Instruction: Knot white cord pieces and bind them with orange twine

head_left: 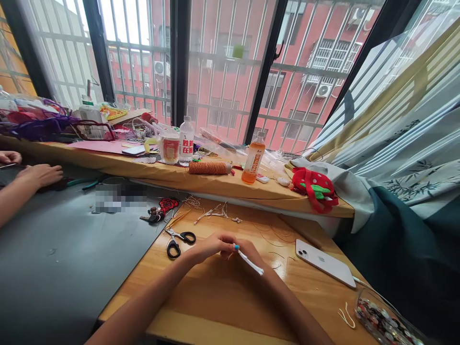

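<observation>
Both my hands meet over the middle of the wooden table point(223, 297). My left hand point(212, 245) is closed, its fingertips pinched against those of my right hand point(247, 250). My right hand is closed too and holds a thin white stick with a blue tip point(249, 261), which slants down to the right. What the left fingers pinch is too small to make out; thin thread-like strands lie near them. Black-handled scissors point(180, 240) lie just left of my left hand.
A white phone point(324, 262) lies face down to the right; a clear box of beads point(383, 322) sits at the corner. The ledge holds an orange thread spool point(209, 167), bottles point(253, 159), a strawberry pouch point(315, 187). Another person's hands point(38, 173) work at left.
</observation>
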Demonstrator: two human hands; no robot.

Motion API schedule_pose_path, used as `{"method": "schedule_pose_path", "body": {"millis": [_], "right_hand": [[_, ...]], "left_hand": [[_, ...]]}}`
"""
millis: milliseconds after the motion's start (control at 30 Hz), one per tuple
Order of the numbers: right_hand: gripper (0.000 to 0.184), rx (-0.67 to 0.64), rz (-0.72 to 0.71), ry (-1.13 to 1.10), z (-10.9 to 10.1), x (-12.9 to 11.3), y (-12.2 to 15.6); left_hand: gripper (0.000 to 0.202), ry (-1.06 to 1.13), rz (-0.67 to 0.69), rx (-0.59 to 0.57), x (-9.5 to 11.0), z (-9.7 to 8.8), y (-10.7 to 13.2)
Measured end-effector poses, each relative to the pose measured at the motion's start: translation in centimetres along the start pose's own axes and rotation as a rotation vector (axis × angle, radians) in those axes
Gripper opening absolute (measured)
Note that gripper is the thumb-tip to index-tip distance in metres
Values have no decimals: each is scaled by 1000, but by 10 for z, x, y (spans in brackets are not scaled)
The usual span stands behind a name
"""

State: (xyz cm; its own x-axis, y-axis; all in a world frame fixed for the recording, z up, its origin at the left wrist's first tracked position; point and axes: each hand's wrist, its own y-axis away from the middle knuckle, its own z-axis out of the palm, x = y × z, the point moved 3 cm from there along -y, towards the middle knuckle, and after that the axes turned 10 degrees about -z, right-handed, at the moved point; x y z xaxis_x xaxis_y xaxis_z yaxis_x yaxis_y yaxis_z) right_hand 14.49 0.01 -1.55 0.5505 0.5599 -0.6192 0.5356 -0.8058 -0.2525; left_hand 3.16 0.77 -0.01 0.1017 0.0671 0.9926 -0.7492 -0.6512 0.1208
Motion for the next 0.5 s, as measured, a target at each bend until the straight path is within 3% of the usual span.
{"method": "schedule_pose_path", "body": {"millis": [133,333,400,500], "right_hand": [[19,-34,48,355,-23,2,-4],[31,-82,181,558,-43,-15,-2],[30,-78,242,573,-44,-22,-2],[30,-49,254,404,-45,-25,-2]], "left_hand": [[18,-252,20,54,-1,0,-2],[19,-628,2,282,-2,-6,-8],[22,-676,-24,344,-3,-8,-9],[25,-701,-47,414,-3,-11,-8]]}}
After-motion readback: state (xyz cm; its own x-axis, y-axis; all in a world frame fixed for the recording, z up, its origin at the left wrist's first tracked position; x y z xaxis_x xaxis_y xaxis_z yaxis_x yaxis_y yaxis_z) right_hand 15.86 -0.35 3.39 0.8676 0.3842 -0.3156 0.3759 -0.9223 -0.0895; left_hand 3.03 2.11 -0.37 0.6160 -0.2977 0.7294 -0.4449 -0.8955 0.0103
